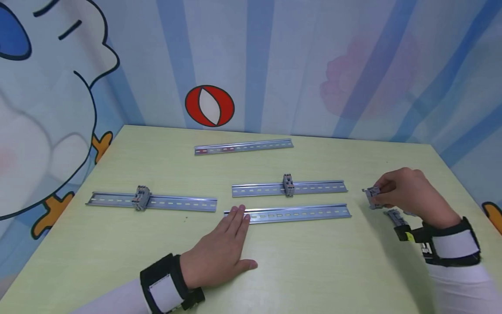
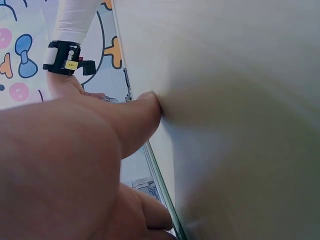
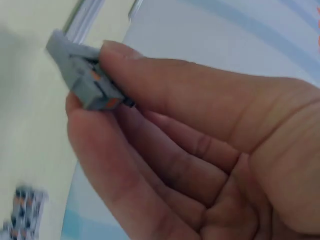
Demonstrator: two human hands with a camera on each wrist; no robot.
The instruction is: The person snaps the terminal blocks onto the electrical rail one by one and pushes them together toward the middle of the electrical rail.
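Note:
My left hand (image 1: 217, 253) lies palm down, its straight fingertips resting on the left end of the nearest slotted metal DIN rail (image 1: 298, 213). Out to the right, my right hand (image 1: 417, 196) pinches a grey terminal block (image 1: 371, 198) between thumb and fingers, a little above the table. Small orange marks show on that terminal block (image 3: 95, 80) in the right wrist view. Below the right hand lie loose grey terminal blocks (image 1: 396, 217), partly hidden by the hand and its wrist strap; how many cannot be told.
Behind the nearest rail, another rail (image 1: 259, 189) carries one upright grey block (image 1: 288, 185). The left rail (image 1: 180, 203) also carries a grey block (image 1: 141, 198). A rail with red marks (image 1: 251, 147) lies at the back, before a printed cloth wall (image 1: 282, 65).

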